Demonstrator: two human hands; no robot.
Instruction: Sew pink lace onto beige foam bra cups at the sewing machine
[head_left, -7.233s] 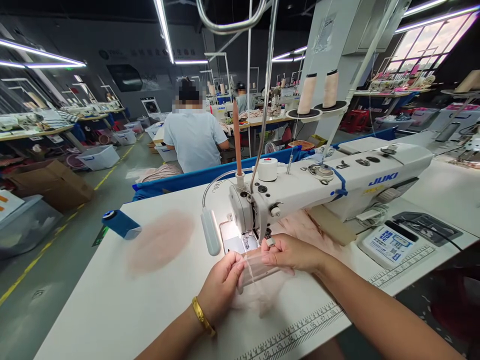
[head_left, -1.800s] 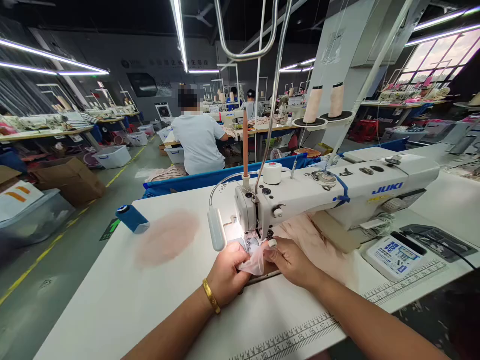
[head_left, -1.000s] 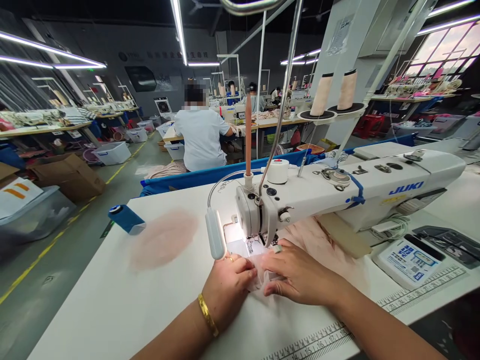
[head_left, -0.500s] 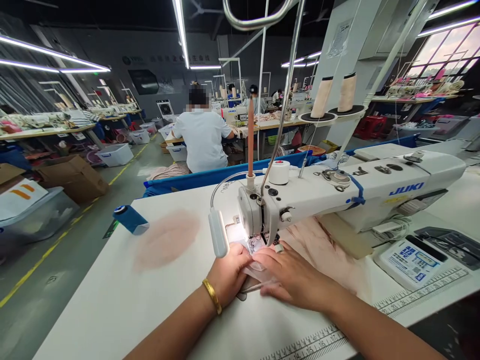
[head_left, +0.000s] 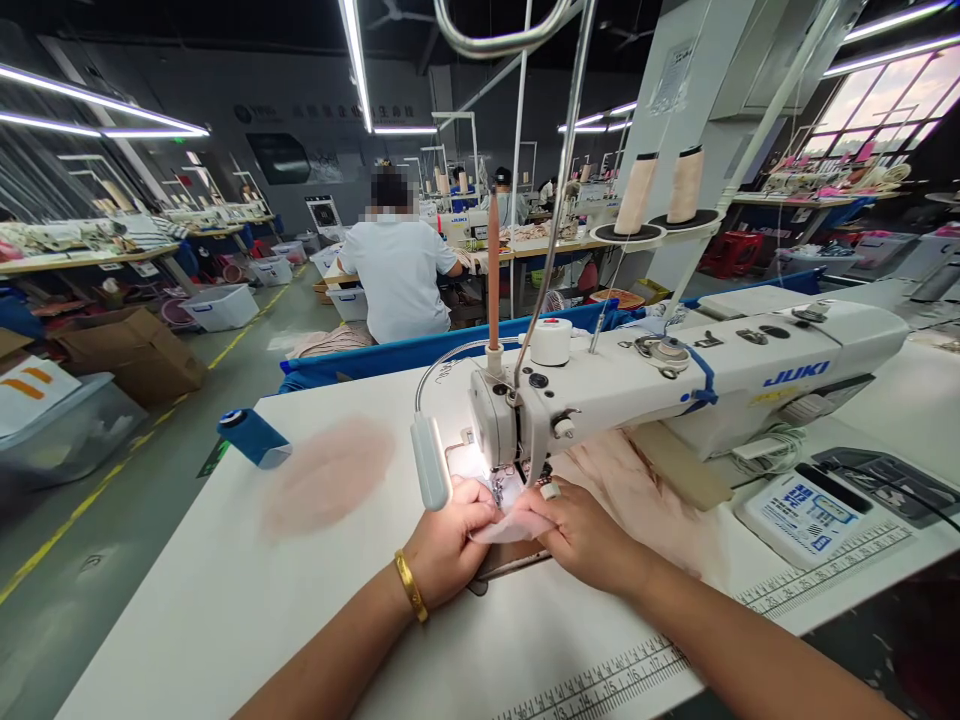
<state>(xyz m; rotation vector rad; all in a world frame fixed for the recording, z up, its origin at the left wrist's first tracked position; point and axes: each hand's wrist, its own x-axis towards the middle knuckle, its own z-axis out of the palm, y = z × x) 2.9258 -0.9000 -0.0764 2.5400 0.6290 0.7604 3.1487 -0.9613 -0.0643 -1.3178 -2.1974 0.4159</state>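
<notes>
A white JUKI sewing machine (head_left: pixel 675 385) stands on the white table (head_left: pixel 225 600). My left hand (head_left: pixel 448 540), with a gold bangle at the wrist, and my right hand (head_left: pixel 581 532) both pinch a small pale pink sheer fabric piece (head_left: pixel 510 526) just in front of the needle and presser foot (head_left: pixel 499 487). The fingers of both hands are closed on the fabric. More pink fabric (head_left: pixel 637 490) is bunched under the machine arm, to the right of my right hand.
A pale pink fabric piece (head_left: pixel 328 475) and a blue thread cone (head_left: pixel 251 437) lie on the table's left. A control panel (head_left: pixel 799 505) sits right. Two thread cones (head_left: pixel 660 190) stand behind. A person in a light shirt (head_left: pixel 397 270) sits ahead, back turned.
Both hands have moved from flat on the fabric to pinching it up right at the presser foot. Earlier they held the piece further out in front of the machine.
</notes>
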